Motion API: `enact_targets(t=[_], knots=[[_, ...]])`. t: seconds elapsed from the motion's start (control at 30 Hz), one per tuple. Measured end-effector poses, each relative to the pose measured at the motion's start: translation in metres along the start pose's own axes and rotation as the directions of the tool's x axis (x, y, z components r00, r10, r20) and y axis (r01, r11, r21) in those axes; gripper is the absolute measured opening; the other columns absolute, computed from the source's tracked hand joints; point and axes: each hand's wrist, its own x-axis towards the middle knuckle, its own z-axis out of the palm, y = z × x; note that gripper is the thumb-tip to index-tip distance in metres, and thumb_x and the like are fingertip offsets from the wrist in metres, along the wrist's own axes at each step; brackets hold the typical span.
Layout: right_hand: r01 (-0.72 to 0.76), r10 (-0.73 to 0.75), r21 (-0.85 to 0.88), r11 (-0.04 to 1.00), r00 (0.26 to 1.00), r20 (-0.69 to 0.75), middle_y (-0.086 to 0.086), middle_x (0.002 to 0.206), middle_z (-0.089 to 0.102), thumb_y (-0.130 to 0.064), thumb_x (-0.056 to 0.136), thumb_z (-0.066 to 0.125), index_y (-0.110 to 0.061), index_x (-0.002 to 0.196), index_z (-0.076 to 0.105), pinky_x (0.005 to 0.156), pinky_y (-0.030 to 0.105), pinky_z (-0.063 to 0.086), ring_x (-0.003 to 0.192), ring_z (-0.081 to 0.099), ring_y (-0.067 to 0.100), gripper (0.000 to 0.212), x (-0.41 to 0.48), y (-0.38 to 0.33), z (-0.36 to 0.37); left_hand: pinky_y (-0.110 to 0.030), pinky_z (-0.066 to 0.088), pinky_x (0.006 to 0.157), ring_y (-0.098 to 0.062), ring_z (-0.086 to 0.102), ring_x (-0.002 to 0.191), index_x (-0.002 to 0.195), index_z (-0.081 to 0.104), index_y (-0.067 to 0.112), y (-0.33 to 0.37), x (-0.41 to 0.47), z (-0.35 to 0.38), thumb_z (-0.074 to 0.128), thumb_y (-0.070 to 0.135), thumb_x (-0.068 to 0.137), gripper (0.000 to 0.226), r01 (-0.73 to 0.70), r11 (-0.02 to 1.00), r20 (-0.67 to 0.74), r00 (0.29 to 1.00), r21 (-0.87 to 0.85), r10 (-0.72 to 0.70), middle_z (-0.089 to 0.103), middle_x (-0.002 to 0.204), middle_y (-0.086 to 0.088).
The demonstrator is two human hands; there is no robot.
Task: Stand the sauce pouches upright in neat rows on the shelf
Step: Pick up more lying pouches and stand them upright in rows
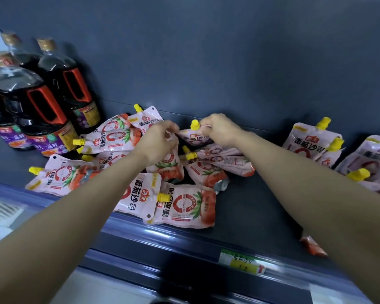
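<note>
Now the fingers of the left hand (160, 139) and the right hand (219, 129) pinch the top corners of one sauce pouch (194, 138), holding it up near the back of the shelf (261, 205). Around it, a messy pile of pouches (184, 207) lies flat. A few standing pouches (305, 145) are on the right, and dark bottles (42, 106) stand on the left.

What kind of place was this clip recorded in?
Most likely a shop aisle: a price tag on the shelf edge, many identical tomato sauce pouches, and matching dark sauce bottles stocked beside them.
</note>
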Motion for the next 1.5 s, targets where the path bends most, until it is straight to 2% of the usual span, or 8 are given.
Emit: enact_targets(t=[0.13,0.23,0.33,0.7,0.9,1.03,1.23,1.5], knots=[[-0.123,0.151,0.18,0.976,0.977,-0.15,0.007,0.067,0.033,-0.016,0.09,0.059,0.0,0.065,0.049,0.059,0.029,0.023,0.065,0.029,0.019,0.031,-0.001,0.011,-0.012,-0.02,0.043,0.073,-0.016,0.053,0.094,0.121,0.047,0.012,0.001,0.007,-0.006,0.06,0.006,0.085,0.039,-0.024,0.995,-0.022,1.0,-0.099,0.022,0.049,0.115,-0.003],[-0.181,0.232,0.232,0.956,0.948,-0.217,0.011,0.071,0.04,-0.015,0.091,0.058,0.012,0.08,0.059,0.063,0.028,0.028,0.069,0.034,0.021,0.029,-0.006,0.013,-0.015,-0.021,0.04,0.075,-0.016,0.052,0.094,0.12,0.051,0.011,-0.004,0.013,-0.002,0.063,0.007,0.083,0.039,-0.025,0.998,0.153,0.988,-0.062,0.035,0.054,0.117,-0.008],[-0.178,0.245,0.232,0.956,0.921,-0.303,0.017,0.09,0.069,-0.017,0.093,0.055,0.009,0.099,0.065,0.079,0.034,0.049,0.083,0.06,0.034,0.029,-0.008,0.013,-0.024,-0.021,0.039,0.079,-0.013,0.052,0.098,0.122,0.054,0.014,-0.011,0.02,0.01,0.068,0.014,0.082,0.043,-0.068,0.997,0.293,0.954,0.026,0.058,0.056,0.122,-0.007],[-0.199,0.283,0.224,0.954,0.846,-0.451,0.02,0.072,0.059,-0.018,0.093,0.055,0.006,0.075,0.059,0.065,0.034,0.045,0.066,0.046,0.02,0.03,-0.039,0.013,-0.056,-0.027,0.047,0.085,-0.021,0.054,0.108,0.125,0.053,0.024,-0.014,0.051,0.057,0.062,0.01,0.08,0.048,-0.303,0.912,0.523,0.844,0.276,0.122,0.052,0.126,-0.001],[-0.27,0.313,0.159,0.95,0.798,-0.515,0.012,0.067,0.048,-0.018,0.093,0.053,0.008,0.078,0.057,0.061,0.028,0.035,0.065,0.039,0.022,0.031,-0.049,0.022,-0.07,-0.032,0.048,0.086,-0.024,0.058,0.105,0.124,0.055,0.02,-0.018,0.062,0.066,0.058,0.017,0.086,0.039,-0.271,0.925,0.499,0.86,0.266,0.108,0.06,0.122,-0.006],[-0.36,0.317,0.041,0.932,0.755,-0.574,0.013,0.065,0.048,-0.02,0.094,0.053,-0.002,0.067,0.051,0.062,0.034,0.038,0.065,0.04,0.028,0.032,-0.052,0.028,-0.075,-0.035,0.048,0.091,-0.026,0.058,0.106,0.119,0.061,0.013,-0.017,0.068,0.063,0.055,0.006,0.084,0.036,-0.23,0.944,0.418,0.901,0.237,0.115,0.061,0.122,-0.009],[-0.445,0.38,0.048,0.894,0.699,-0.606,0.014,0.073,0.055,-0.017,0.094,0.051,-0.003,0.079,0.063,0.068,0.039,0.046,0.07,0.046,0.031,0.024,-0.051,0.034,-0.084,-0.031,0.047,0.086,-0.025,0.059,0.102,0.109,0.066,0.011,0.004,0.082,0.05,0.057,0.008,0.083,0.027,-0.304,0.946,0.296,0.919,0.109,0.261,0.065,0.115,-0.008],[-0.474,0.414,0.068,0.878,0.679,-0.606,0.013,0.071,0.053,-0.015,0.094,0.05,-0.005,0.076,0.06,0.064,0.037,0.044,0.068,0.045,0.03,0.023,-0.05,0.04,-0.087,-0.029,0.042,0.063,-0.021,0.055,0.075,0.105,0.056,0.016,0.023,0.09,0.05,0.057,0.014,0.087,0.019,-0.292,0.956,0.237,0.928,-0.017,0.287,0.06,0.091,-0.008]])
